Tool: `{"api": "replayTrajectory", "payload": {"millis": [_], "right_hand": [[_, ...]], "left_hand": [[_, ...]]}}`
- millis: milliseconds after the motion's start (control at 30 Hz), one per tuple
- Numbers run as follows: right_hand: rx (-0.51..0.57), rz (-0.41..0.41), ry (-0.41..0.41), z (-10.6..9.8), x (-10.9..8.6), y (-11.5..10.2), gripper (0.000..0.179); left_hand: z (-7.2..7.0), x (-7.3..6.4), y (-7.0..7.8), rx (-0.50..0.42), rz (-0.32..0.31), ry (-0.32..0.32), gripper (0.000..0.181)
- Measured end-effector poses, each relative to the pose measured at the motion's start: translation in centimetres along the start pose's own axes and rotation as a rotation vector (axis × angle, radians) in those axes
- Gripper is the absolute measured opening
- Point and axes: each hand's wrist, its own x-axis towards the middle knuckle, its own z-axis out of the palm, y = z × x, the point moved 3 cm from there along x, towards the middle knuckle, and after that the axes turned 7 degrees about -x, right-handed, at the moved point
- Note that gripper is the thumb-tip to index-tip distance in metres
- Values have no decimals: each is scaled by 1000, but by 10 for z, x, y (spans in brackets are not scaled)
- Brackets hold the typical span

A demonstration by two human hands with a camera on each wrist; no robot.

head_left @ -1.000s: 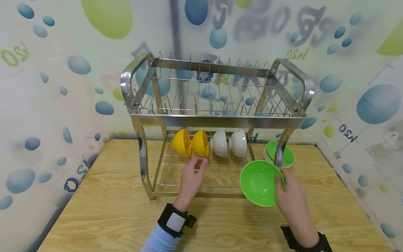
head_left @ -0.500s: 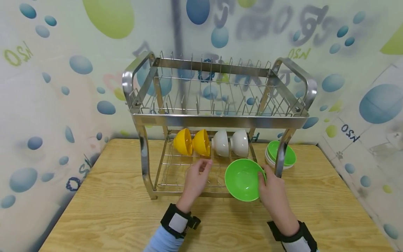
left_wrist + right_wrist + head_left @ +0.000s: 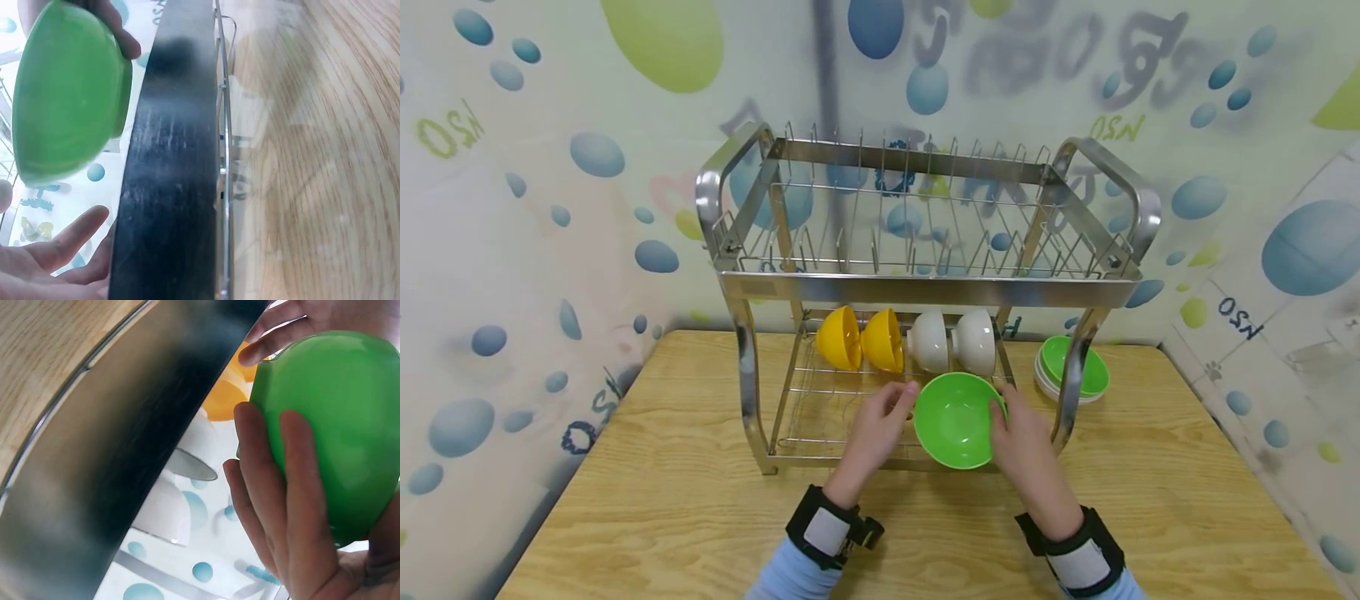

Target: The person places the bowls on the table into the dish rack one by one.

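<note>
A green bowl (image 3: pixel 955 421) is held by my right hand (image 3: pixel 1028 450) in front of the rack's lower tier, its hollow turned toward the head camera. In the right wrist view, my fingers lie along the bowl's outside (image 3: pixel 337 431). Close to the bowl's left rim is my left hand (image 3: pixel 874 429); the left wrist view shows its fingers (image 3: pixel 78 234) spread and apart from the bowl. Behind, two yellow bowls (image 3: pixel 882 342) and two white bowls (image 3: pixel 976 343) stand on edge in a row on the lower tier of the metal dish rack (image 3: pixel 925 290).
Right of the rack, a green bowl (image 3: pixel 1093 371) sits stacked in a white one (image 3: pixel 1048 387) on the wooden table (image 3: pixel 1187 467). The rack's front right leg (image 3: pixel 1072 379) rises beside my right hand. A patterned wall (image 3: pixel 550 275) stands behind.
My right hand has carried the green bowl leftward from the rack's right leg to the front of the lower tier. My left hand has shifted slightly right, nearer to the bowl.
</note>
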Motion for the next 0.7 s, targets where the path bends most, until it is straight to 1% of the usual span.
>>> {"api": "replayTrajectory", "payload": {"millis": [167, 233, 300, 467, 500, 633, 700], "right_hand": [[4, -39, 8, 5, 2, -9, 28], [10, -51, 14, 7, 2, -11, 25], [22, -51, 12, 9, 2, -13, 24], [55, -15, -34, 13, 3, -17, 26], [59, -11, -39, 13, 3, -17, 27], [65, -8, -44, 15, 2, -19, 27], [74, -9, -47, 16, 1, -20, 27]], "left_hand": [[-1, 0, 1, -16, -23, -29, 54], [-2, 0, 1, -41, -37, -47, 55], [-2, 0, 0, -70, -57, -70, 55], [-4, 1, 0, -164, -114, -138, 52], [-4, 0, 0, -182, -125, -149, 52], [-8, -8, 16, -263, -146, -190, 53], [-8, -9, 15, -295, -155, -201, 57]]}}
